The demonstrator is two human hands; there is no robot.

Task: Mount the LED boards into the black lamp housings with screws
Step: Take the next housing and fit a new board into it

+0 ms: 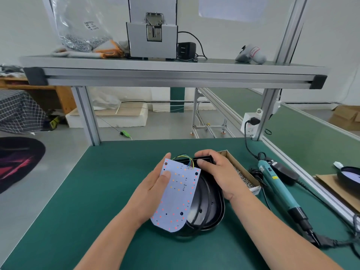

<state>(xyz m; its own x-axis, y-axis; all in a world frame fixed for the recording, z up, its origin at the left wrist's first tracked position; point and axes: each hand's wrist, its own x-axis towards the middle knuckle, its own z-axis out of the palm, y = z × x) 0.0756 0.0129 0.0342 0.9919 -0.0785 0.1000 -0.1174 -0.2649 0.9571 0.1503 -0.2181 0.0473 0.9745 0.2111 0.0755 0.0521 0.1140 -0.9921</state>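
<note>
Where the LED board [179, 195] is: tilted over the open black lamp housing [211, 207] on the green worktop [97, 211], coloured wires [188, 159] at its far end
Left hand [153, 184]: holds the board's left edge, thumb on its face
Right hand [216, 170]: fingers curled over the housing's far end
Screw box [239, 162]: just right of the housing
Writing: labels on the teal screwdriver [276, 182] too blurred to read

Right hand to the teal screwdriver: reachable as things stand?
Probably yes. The screwdriver lies uncovered on the mat just right of the right hand, with only the low cardboard screw box between them. The hand grips the black housing at its top edge, so it must let go first.
</note>
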